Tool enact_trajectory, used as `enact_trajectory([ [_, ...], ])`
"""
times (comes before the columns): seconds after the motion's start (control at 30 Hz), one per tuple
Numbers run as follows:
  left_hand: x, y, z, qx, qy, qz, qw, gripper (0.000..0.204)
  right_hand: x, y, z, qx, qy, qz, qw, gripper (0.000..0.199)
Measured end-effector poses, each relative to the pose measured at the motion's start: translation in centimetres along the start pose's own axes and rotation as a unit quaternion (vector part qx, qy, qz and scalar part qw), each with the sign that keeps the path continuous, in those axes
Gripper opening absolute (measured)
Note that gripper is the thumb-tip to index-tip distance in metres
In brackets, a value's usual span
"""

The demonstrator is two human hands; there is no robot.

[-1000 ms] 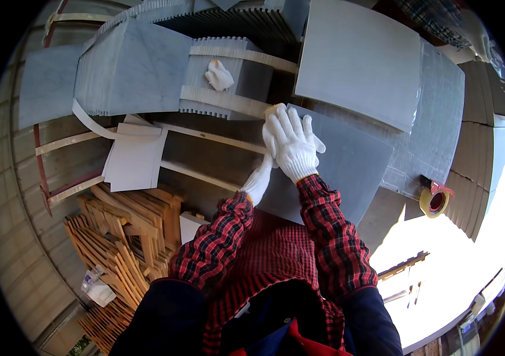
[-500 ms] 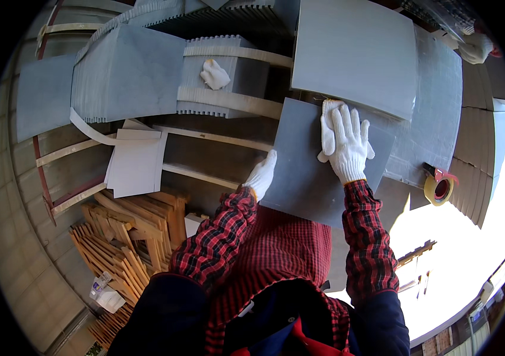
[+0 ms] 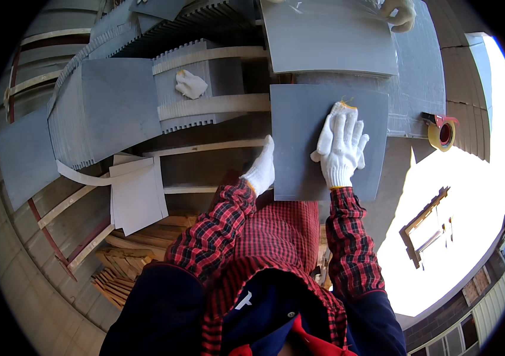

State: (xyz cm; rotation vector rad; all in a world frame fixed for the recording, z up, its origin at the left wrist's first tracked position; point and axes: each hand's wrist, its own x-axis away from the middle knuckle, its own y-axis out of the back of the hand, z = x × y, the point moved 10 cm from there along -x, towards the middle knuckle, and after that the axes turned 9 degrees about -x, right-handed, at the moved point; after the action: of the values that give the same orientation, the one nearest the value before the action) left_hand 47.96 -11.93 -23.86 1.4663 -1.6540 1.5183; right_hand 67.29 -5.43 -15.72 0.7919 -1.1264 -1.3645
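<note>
A flat grey panel (image 3: 297,142) lies in front of me, its near edge close to my apron. Along its left edge is my left hand (image 3: 260,169) in a white knit glove, closed on that edge, with its fingertips partly hidden. My right hand (image 3: 342,151), gloved the same way, lies flat on the panel with fingers outstretched. Under those fingers is a loose white glove (image 3: 343,108), its yellow-trimmed cuff showing beyond the fingertips. Just past the panel sits a stack of grey sheets (image 3: 329,41).
Another person's gloved hand (image 3: 399,15) rests at the far stack. A tape dispenser (image 3: 442,132) lies at right. At left are stacked grey panels (image 3: 122,113), a crumpled white glove (image 3: 190,84), white sheets (image 3: 138,199) and wooden pieces (image 3: 125,267) lower down.
The panel has turned from tilted to nearly square with me. My right hand and the loose glove remain on it. The co-worker's hand has come to the far stack.
</note>
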Motion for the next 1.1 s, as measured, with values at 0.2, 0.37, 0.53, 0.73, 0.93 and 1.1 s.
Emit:
enact_trajectory([
  [0.2, 0.1, 1.2, 0.9, -0.084, 0.099, 0.028, 0.991, 0.077, 11.8, -2.3, 11.1, -0.142, 0.088, 0.009, 0.986, 0.064],
  [0.37, 1.5, -2.1, 0.4, -0.054, 0.096, 0.033, 0.993, 0.082, 13.1, -0.9, 6.3, -0.106, 0.06, -0.022, 0.992, 0.063],
  [0.53, 2.8, -3.6, 0.0, -0.11, 0.091, 0.02, 0.99, 0.085, 7.4, 2.7, -8.1, 0.05, -0.122, -0.088, 0.987, 0.063],
  [0.73, 2.8, -3.7, -0.3, -0.12, 0.089, 0.024, 0.989, 0.087, 8.4, 2.1, -8.0, 0.014, -0.188, -0.141, 0.972, 0.064],
  [0.93, 1.8, -1.3, -0.6, -0.102, 0.101, -0.037, 0.989, 0.085, 17.2, -2.9, 9.9, -0.139, 0.015, -0.063, 0.988, 0.065],
  [1.1, 2.3, -3.2, -1.0, -0.129, 0.08, 0.012, 0.988, 0.09, 17.5, -1.7, 0.6, -0.053, -0.062, -0.112, 0.99, 0.065],
])
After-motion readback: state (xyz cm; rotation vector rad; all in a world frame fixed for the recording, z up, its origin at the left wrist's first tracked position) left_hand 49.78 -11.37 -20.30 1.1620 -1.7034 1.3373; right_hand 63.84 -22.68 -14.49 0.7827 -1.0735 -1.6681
